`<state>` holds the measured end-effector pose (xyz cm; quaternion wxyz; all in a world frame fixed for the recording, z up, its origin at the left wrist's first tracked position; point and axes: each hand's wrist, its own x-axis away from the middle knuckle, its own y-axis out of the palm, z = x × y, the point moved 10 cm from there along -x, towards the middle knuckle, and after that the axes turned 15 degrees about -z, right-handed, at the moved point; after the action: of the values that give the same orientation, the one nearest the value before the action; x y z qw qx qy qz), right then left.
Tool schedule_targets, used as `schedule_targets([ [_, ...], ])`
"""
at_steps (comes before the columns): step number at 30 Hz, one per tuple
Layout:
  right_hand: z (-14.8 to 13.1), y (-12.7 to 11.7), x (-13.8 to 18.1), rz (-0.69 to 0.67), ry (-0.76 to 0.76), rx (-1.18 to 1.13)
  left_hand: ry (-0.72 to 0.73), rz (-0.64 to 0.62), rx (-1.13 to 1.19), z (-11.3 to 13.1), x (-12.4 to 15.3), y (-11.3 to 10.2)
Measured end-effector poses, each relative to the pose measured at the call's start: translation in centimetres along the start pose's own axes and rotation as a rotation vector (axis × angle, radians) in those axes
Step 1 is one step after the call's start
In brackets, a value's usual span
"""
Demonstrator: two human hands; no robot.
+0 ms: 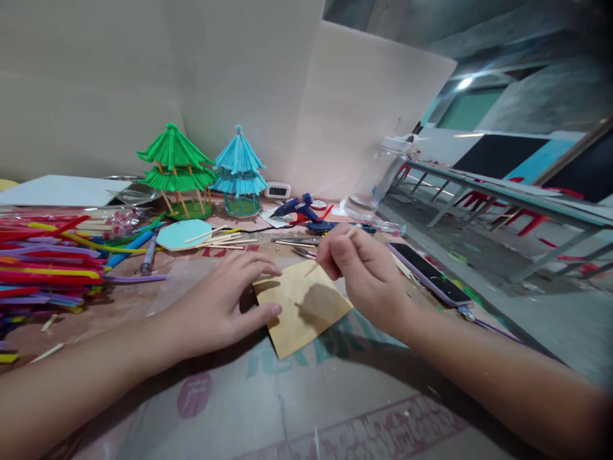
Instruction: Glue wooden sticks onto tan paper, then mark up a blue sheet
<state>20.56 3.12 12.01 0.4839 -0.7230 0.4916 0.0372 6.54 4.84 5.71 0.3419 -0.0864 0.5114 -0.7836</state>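
Meanwhile, left hand (225,308) on brown card (306,316) (stick (311,269) in right hand (364,273))

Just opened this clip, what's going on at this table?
A person's left hand presses flat on a brown card square while the right hand pinches a thin wooden stick, its tip on the card. Behind stand a green pavilion model and a blue pavilion model, with a glue gun nearby. Pipe cleaners are piled at the left; a phone lies to the right.
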Motion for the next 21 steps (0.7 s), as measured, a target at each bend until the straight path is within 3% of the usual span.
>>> schedule_targets([
  [4,1.5,4.2,0.1,-0.256,0.076,0.004,-0.005,-0.134,-0.023,-0.1,-0.1,2.7],
  [9,1.9,8.1,0.9,-0.506,0.056,-0.053,0.003,-0.132,-0.008,-0.1,-0.1,3.4],
  [14,2.2,7.7,0.5,-0.477,0.028,0.145,-0.012,-0.134,-0.052,-0.4,-0.2,3.4],
  [18,1.4,8.2,0.6,-0.532,-0.048,0.090,0.001,-0.146,-0.031,-0.4,-0.2,3.6],
  [21,2.2,8.1,0.4,-0.522,0.002,0.157,-0.013,-0.161,-0.062,-0.6,-0.2,3.7],
])
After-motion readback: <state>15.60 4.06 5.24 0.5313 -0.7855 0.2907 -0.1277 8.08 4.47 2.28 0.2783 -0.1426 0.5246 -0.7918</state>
